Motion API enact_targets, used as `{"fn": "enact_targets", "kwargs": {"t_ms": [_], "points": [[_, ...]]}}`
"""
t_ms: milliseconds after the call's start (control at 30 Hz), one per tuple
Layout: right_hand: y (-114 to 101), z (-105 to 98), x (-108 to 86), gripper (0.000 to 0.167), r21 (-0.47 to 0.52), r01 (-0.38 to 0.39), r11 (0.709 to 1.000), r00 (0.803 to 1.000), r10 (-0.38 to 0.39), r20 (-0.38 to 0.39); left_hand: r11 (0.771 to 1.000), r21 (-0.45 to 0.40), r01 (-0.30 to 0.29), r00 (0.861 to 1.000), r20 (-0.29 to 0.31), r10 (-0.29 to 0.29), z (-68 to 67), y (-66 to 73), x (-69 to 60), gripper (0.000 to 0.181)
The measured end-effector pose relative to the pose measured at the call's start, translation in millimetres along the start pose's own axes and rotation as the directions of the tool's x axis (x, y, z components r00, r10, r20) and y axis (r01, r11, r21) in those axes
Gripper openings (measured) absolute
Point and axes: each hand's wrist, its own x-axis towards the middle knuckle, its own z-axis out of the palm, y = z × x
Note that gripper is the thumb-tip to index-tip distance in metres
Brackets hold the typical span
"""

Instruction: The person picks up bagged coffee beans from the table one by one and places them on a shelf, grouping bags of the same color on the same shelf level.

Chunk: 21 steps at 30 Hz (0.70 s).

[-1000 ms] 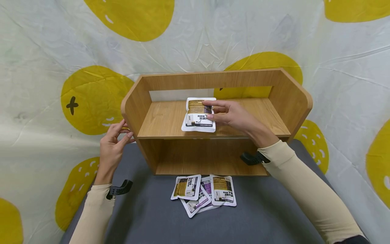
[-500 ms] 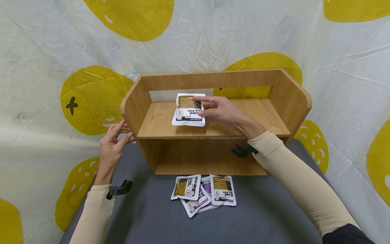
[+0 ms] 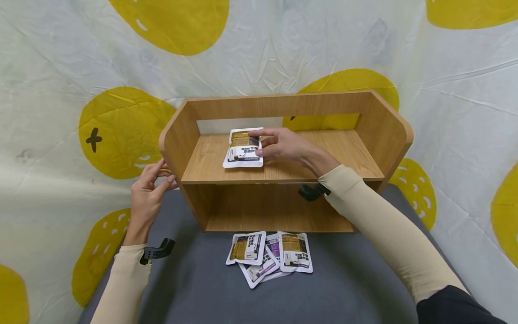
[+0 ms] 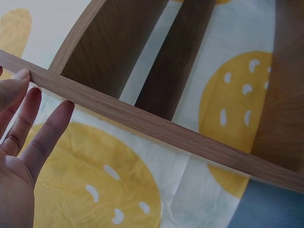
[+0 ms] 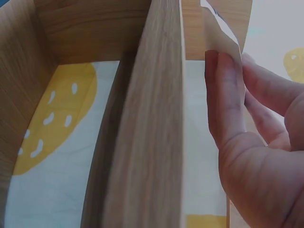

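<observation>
In the head view my right hand (image 3: 285,147) grips a white-edged coffee pouch (image 3: 243,150) with a brown-and-gold panel by its right edge. The pouch is just over the upper board of a wooden shelf (image 3: 283,176), left of the middle; whether it touches the board I cannot tell. Part of the pouch (image 5: 223,33) shows between the fingers in the right wrist view. My left hand (image 3: 147,195) touches the outside of the shelf's left side panel (image 3: 171,139). Its fingertips meet the panel's edge (image 4: 118,111) in the left wrist view, with the fingers nearly straight.
On the dark grey table (image 3: 243,306) before the shelf lie several pouches, a brown one (image 3: 246,248) at left, another brown one (image 3: 295,253) at right, purple ones (image 3: 263,269) under them. A white curtain with yellow shapes (image 3: 129,130) hangs behind.
My right hand has moved left along the upper shelf with the coffee pouch, then slightly lower. My left hand and the pouches on the table have stayed in place.
</observation>
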Motion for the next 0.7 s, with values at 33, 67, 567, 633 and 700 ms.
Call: {"fn": "enact_targets", "kwargs": {"t_ms": [33, 67, 567, 633, 700], "points": [[0.0, -0.1, 1.9, 0.059, -0.007, -0.008, 1.000, 1.000, 0.008, 0.002, 1.000, 0.000, -0.002, 1.000, 0.001, 0.002, 0.1, -0.1, -0.1, 0.062], [-0.3, 0.1, 3.6, 0.059, -0.011, -0.016, 1.000, 1.000, 0.016, 0.001, 1.000, 0.000, -0.005, 1.000, 0.002, 0.005, 0.2, -0.3, -0.1, 0.062], [-7.5, 19.6, 28.2, 0.067, 0.064, -0.085, 0.994, 0.996, 0.083, 0.032, 1.000, 0.000, -0.013, 1.000, 0.004, 0.013, 0.7, 0.2, -0.2, 0.062], [-7.2, 21.6, 30.3, 0.068, 0.074, -0.099, 0.992, 0.995, 0.097, 0.028, 1.000, -0.002, -0.014, 1.000, 0.003, 0.014, 1.2, 0.0, -0.2, 0.062], [-7.3, 23.5, 32.0, 0.068, 0.107, -0.107, 0.989, 0.994, 0.104, 0.033, 1.000, -0.002, -0.013, 1.000, 0.003, 0.013, 1.6, -0.1, -0.1, 0.062]]}}
